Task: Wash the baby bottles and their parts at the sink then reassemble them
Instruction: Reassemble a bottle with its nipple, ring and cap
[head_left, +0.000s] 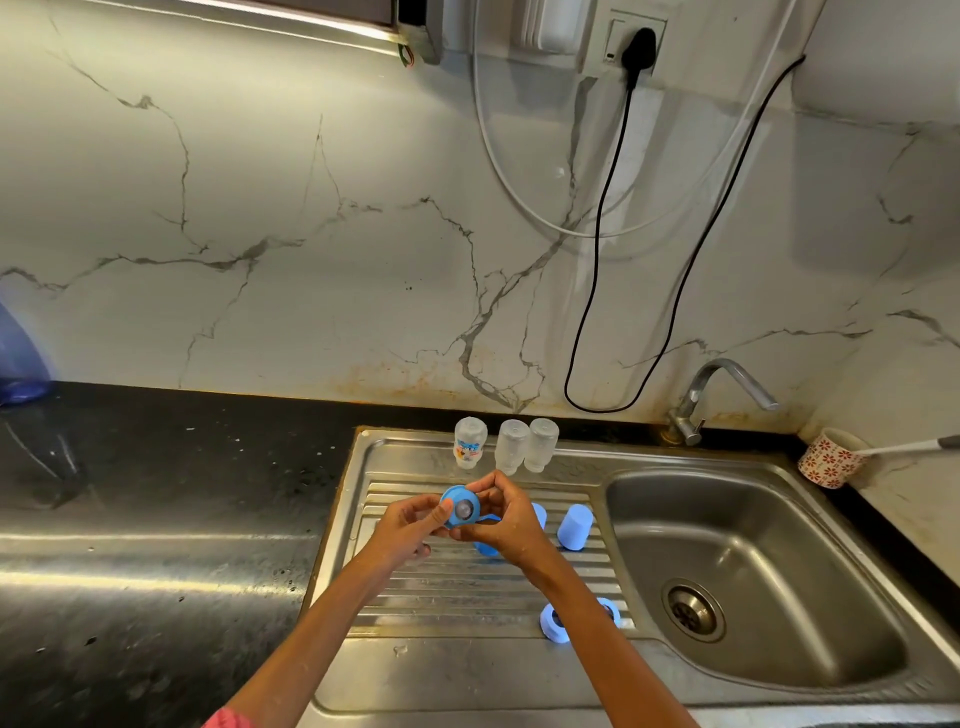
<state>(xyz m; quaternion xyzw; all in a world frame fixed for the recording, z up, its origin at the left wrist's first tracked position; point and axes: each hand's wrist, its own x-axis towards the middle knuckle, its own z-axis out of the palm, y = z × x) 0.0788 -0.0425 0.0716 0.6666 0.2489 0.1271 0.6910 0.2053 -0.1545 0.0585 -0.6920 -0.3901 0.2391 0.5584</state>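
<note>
Marble-veined wall tiles fill the upper frame, with a black cable (605, 218) and a white cable (498, 156) hanging from a socket at top centre, above a dark table (156, 519) and a steel sink (753, 587) at lower right. At centre frame, over the ribbed drainboard (467, 592), both hands meet around a blue collar ring (460, 506) with a clear teat seated in it: the left hand (410, 525) pinches its left edge and the right hand (506, 514) curls round its right side, fingertips on the rim. Three clear bottles (511, 446) stand upside down in a row at the back of the drainboard, just above the hands. Blue caps (575, 526) stand on the ribs right of the hands, one partly hidden behind the right hand. Two more blue rings (555, 622) lie near the drainboard's lower right edge, beside the right forearm. A tap (719, 395) rises behind the basin, and a patterned cup (831, 458) holding a white-handled tool sits at the right edge of the frame
</note>
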